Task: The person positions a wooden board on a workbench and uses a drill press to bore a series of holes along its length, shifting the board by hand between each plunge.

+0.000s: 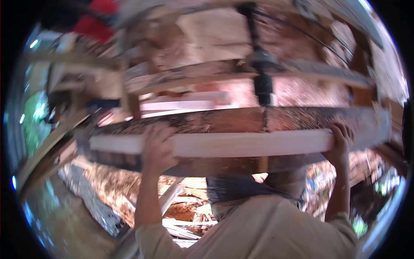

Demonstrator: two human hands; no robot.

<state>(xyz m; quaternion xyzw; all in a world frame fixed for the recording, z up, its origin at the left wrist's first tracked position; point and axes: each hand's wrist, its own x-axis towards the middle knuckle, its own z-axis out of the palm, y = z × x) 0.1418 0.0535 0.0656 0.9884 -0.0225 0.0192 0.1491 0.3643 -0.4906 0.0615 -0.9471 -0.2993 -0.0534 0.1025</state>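
Note:
A long pale wooden piece (241,144) lies lengthwise on a dark, worn bench (189,167) strewn with shavings. My left hand (158,144) grips it left of its middle, fingers over the far edge. At its right end, my right hand (339,139) is closed round the wood. Between my hands, a vertical dark drill spindle with its bit (265,112) comes down at the far edge of the piece. Motion blur hides whether the bit touches the wood.
Behind the bench runs a second beam (198,77), with more pale pieces (181,105) before it. Wood scraps and shavings (189,211) cover the ground below. A red item (97,21) shows at the upper left. Wooden planks (51,151) slant along the left side.

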